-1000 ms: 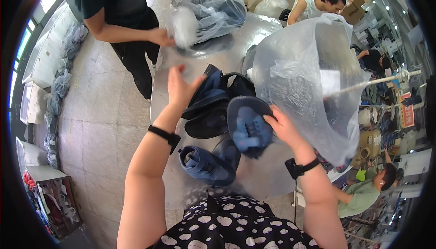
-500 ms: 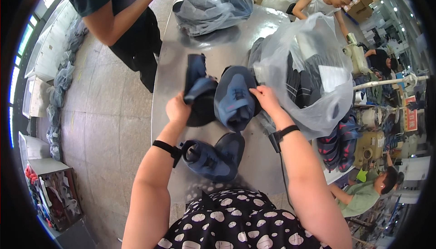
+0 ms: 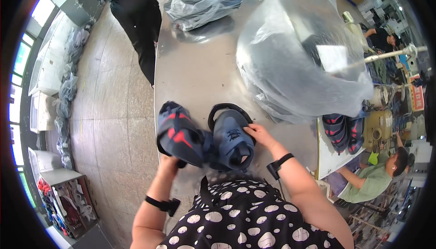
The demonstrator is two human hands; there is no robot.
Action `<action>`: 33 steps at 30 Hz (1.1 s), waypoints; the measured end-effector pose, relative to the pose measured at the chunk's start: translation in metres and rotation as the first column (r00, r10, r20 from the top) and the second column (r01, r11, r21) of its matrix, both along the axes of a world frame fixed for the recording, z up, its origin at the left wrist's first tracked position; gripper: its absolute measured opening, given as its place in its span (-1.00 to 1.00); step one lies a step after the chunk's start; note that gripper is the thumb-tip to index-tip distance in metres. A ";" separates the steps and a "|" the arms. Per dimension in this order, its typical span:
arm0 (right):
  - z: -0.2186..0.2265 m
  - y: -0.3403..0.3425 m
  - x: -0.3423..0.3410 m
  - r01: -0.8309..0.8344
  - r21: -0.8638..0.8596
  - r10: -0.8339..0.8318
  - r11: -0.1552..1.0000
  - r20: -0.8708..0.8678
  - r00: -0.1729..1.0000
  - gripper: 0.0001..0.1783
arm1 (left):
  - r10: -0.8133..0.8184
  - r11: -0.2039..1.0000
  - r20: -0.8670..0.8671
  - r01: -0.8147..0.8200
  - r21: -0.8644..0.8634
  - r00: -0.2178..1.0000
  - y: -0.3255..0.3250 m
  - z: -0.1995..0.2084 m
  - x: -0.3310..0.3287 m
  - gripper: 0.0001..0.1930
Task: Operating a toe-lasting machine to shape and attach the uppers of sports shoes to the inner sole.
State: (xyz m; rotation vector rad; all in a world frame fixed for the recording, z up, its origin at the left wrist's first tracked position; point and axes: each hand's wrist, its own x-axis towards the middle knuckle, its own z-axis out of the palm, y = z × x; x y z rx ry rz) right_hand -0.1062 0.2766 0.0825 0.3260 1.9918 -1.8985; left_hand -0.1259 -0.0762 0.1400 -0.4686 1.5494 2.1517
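Note:
Close to my body, on the metal table (image 3: pixel 195 74), lie dark blue shoe uppers. My left hand (image 3: pixel 169 162) grips the near end of a left-hand bunch of uppers (image 3: pixel 181 135), tilted so that red patches show; its fingers are mostly hidden beneath. Beside that bunch, a blue laced upper (image 3: pixel 232 133) lies with its rounded toe away from me and its ankle opening towards me. My right hand (image 3: pixel 258 134) pinches this upper's right edge between thumb and fingers. A black curved rim of another piece shows behind its toe.
A large clear plastic bag (image 3: pixel 277 58) bulges over the table's right side. Another filled bag (image 3: pixel 204 1) sits at the far end. More red-and-blue uppers (image 3: pixel 336 133) lie on the right. A person in black trousers (image 3: pixel 138 31) stands left; one in green (image 3: pixel 370 181) sits right.
The uppers in my hands have come nearer to my body, and the left bunch now shows red patches. The big bag's plastic has spread over its contents. The person at left has shifted.

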 end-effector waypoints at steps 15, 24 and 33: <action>-0.024 -0.061 0.120 0.257 -0.297 -0.168 0.920 0.293 0.941 -0.73 | -0.313 0.889 0.091 0.258 0.379 0.945 0.011 -0.048 0.044 -0.46; 0.013 -0.051 0.198 0.358 -0.200 -0.352 0.912 0.067 0.933 -0.71 | -0.482 0.744 0.022 0.396 0.539 0.876 0.057 -0.002 0.103 -0.46; 0.051 -0.043 0.474 0.785 -0.281 -0.818 0.552 0.000 0.575 -0.69 | -0.892 0.364 0.012 0.702 0.613 0.452 0.166 0.019 0.251 -0.50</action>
